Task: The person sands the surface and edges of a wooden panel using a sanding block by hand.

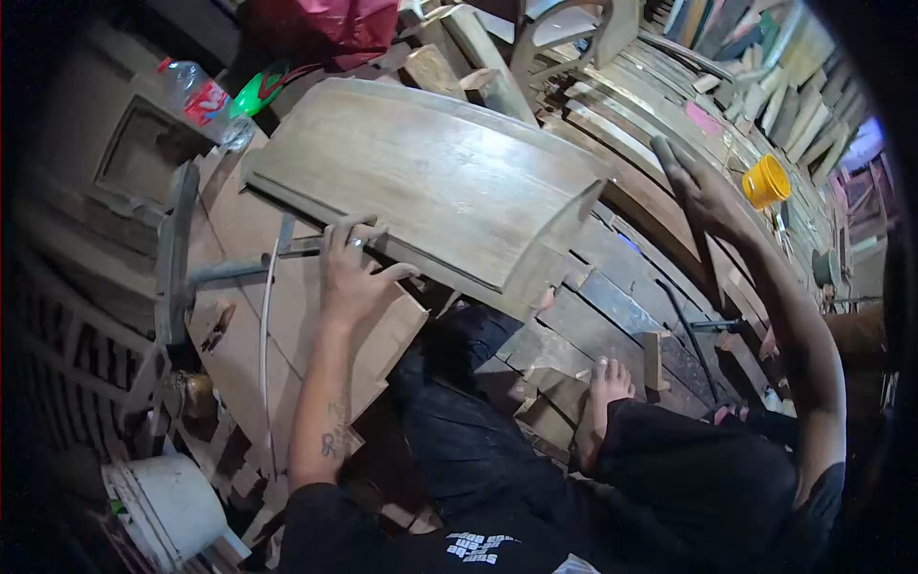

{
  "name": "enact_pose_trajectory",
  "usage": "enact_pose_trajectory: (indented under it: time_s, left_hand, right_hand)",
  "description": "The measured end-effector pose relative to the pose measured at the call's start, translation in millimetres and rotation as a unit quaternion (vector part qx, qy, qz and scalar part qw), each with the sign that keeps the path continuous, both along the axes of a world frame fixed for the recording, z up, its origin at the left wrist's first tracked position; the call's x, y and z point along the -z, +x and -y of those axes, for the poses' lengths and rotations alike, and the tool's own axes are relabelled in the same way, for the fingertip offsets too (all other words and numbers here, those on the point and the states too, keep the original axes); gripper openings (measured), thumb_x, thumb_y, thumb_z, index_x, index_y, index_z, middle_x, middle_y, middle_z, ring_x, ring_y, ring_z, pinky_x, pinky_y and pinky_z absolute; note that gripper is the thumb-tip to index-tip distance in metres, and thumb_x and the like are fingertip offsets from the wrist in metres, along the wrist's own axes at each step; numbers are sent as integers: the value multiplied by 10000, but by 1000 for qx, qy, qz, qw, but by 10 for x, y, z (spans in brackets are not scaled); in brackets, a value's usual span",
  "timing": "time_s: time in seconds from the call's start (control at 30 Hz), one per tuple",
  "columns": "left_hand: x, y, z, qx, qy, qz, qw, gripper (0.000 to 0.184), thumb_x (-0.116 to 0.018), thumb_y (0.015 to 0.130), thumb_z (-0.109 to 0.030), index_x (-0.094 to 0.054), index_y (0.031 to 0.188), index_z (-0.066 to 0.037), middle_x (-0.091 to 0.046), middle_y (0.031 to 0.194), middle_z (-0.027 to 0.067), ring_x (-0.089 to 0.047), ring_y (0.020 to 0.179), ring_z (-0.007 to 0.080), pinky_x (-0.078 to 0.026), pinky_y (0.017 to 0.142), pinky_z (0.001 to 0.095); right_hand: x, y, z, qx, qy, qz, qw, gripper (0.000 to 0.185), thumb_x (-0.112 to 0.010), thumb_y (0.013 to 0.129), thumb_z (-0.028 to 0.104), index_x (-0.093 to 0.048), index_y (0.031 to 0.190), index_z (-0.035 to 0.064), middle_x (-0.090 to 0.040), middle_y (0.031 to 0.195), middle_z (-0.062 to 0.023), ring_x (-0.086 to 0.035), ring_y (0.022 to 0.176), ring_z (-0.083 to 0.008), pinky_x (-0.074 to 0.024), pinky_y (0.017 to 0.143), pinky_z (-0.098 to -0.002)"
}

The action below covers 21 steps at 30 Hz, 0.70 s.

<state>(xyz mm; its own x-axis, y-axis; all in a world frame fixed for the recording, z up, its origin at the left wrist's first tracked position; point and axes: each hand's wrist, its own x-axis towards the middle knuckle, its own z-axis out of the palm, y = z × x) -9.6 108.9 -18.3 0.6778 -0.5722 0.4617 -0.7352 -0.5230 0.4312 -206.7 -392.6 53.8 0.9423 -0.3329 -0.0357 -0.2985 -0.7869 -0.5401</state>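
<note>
A broad, pale wooden panel with a curved far edge lies tilted before me. At its near edge my left hand, with a ring on one finger, has its fingers bent over the rim and its thumb beside it, holding the panel. To the right, apart from the panel, my right hand is raised with its fingers close together around something dark and narrow that I cannot make out. Under the panel's left side are a pinkish board and a metal clamp bar.
A plastic bottle with a red label and a green object lie at the upper left. A yellow cup is at the right. A white bucket stands lower left. My bare foot rests among wood pieces.
</note>
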Motion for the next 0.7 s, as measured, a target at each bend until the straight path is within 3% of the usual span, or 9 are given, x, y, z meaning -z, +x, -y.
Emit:
enact_pose_trajectory:
  time_s: [0.03,0.1,0.17,0.2,0.3,0.33,0.47,0.63,0.7]
  left_hand:
    - [32,27,-11,11,-3,13,1000,715,-999,602,-392,-724,1179,-73,-644,1303,100,-573,1223,361,-487,1060,498]
    - [54,42,-18,19,-14,22,999,731,-1002,587,-385,-718,1185,-75,-651,1300,103,-573,1223,360,-487,1055,498]
    - [43,30,-18,16,3,34,999,728,-1003,588,-374,-711,1182,-71,-652,1297,111,-577,1218,361,-485,1052,499]
    - [39,36,2,5,12,42,999,725,-1004,589,-364,-704,1178,-67,-654,1295,118,-581,1213,362,-484,1048,499]
    - [94,58,-17,9,3,29,1000,692,-997,620,-354,-693,1171,-66,-653,1291,126,-591,1206,363,-476,1047,499]
    - [106,58,-12,17,0,50,999,677,-995,635,-343,-683,1167,-65,-652,1291,137,-597,1198,366,-472,1050,498]
    - [66,70,-27,24,36,46,998,743,-1004,619,-395,-674,1202,-75,-646,1284,152,-581,1226,383,-465,1054,513]
    - [-118,-94,60,-6,52,24,998,697,-976,673,-423,-698,1208,-75,-642,1295,148,-574,1234,386,-470,1086,491]
    - [-161,-234,81,-41,68,-6,997,626,-955,729,-397,-719,1194,-50,-637,1342,139,-584,1257,371,-482,1083,475]
  right_hand:
    - [-23,-159,-111,18,45,-20,999,591,-444,1127,424,-463,1609,82,-610,1483,-266,-608,1323,-365,-439,1135,-437]
    - [-55,-439,-382,2,8,-15,1000,580,-444,1138,388,-434,1635,90,-663,1228,-138,-644,962,-188,-543,875,-351]
    - [-105,-709,-603,37,118,-86,989,599,-460,1136,405,-408,1647,96,-678,1291,-147,-677,982,-206,-558,892,-345]
    - [200,-797,-569,9,178,0,984,616,-467,1128,434,-401,1658,126,-665,1213,-122,-652,824,-149,-580,735,-320]
    - [425,-1029,-824,207,404,2,891,554,-485,1119,421,-493,1582,118,-633,1177,-93,-657,858,-177,-596,828,-370]
    - [453,-975,-1013,265,468,34,842,520,-496,1114,441,-506,1520,116,-610,1066,-69,-649,838,-163,-602,737,-367]
    - [684,-787,-1458,218,516,5,828,598,-696,1010,563,-577,1239,23,-580,907,-68,-671,746,-185,-584,606,-349]
    - [745,-374,-2069,151,622,6,769,555,-790,948,515,-613,1148,29,-642,779,-76,-689,686,-213,-541,583,-335]
    - [799,-262,-2087,101,558,-52,822,508,-799,946,497,-673,1069,21,-637,755,-82,-651,631,-194,-456,519,-312]
